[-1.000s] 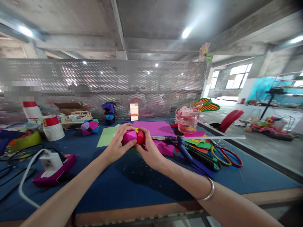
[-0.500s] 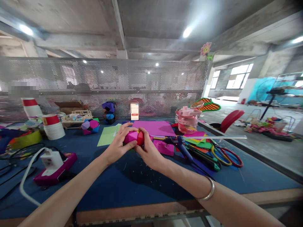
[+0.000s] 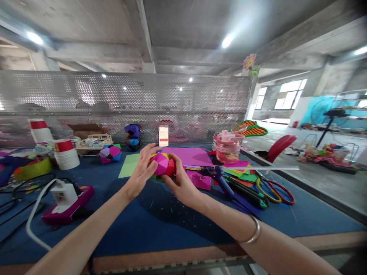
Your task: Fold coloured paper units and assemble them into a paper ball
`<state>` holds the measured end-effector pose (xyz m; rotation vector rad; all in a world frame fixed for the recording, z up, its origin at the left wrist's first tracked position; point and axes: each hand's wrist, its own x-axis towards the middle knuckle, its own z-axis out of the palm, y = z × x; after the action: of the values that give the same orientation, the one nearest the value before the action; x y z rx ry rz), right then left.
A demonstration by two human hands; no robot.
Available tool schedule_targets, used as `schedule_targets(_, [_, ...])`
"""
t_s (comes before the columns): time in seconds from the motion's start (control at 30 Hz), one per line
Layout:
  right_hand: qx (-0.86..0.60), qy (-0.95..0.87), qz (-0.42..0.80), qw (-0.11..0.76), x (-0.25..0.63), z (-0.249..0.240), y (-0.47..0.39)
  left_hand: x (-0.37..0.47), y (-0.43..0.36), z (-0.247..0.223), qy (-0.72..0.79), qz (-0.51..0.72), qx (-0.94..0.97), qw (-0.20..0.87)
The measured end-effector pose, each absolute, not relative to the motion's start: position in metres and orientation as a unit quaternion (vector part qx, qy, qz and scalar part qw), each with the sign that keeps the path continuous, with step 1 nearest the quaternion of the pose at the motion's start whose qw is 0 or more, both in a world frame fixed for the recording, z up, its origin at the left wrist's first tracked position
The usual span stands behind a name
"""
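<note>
A faceted paper ball (image 3: 161,163) in magenta, red and yellow is held above the blue tabletop. My right hand (image 3: 178,176) is closed round its red side, fingers over the top and thumb below. Flat and stretched, the fingers of my left hand (image 3: 142,166) stand beside the ball's left side, with the thumb touching its magenta face. Part of the ball's underside and back is hidden. Just right of my hands lies a blue glue gun (image 3: 219,177) with a long clear glue stick in it. Purple paper (image 3: 189,156) lies behind the ball.
Right of the glue gun are scissors (image 3: 276,191), a green cutter (image 3: 249,194) and coloured paper. A pink jar (image 3: 227,147) stands behind them. A phone (image 3: 163,136) leans at the back. At left are paper cups (image 3: 65,154), another faceted ball (image 3: 110,153) and a power strip (image 3: 69,208) with cables.
My left hand's fingers have loosened from the ball and straightened up. More of the magenta face and a yellow part now show. My right hand keeps its hold.
</note>
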<state>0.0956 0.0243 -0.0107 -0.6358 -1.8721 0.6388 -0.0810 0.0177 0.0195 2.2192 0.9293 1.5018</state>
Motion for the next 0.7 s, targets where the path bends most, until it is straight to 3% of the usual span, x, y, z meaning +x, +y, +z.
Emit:
schedule_targets(0.2, [-0.262, -0.781, 0.216, 0.524, 0.096, -0.008, 0.019, -0.077, 0.02, 0.025, 0.308, 0.672, 0.54, 0.402])
schedule_targets(0.4, [-0.229, -0.809, 0.123, 0.527, 0.1, -0.008, 0.018, -0.08, 0.012, 0.034, 0.347, 0.492, 0.42, 0.679])
schedule_targets(0.53, [-0.225, -0.82, 0.092, 0.519, 0.104, -0.006, 0.022, -0.087, 0.012, 0.03, 0.269, 0.44, 0.466, 0.719])
schedule_targets(0.7, [-0.229, -0.837, 0.069, 0.493, 0.107, -0.006, 0.025, -0.092, 0.016, 0.029, 0.23, 0.491, 0.552, 0.634])
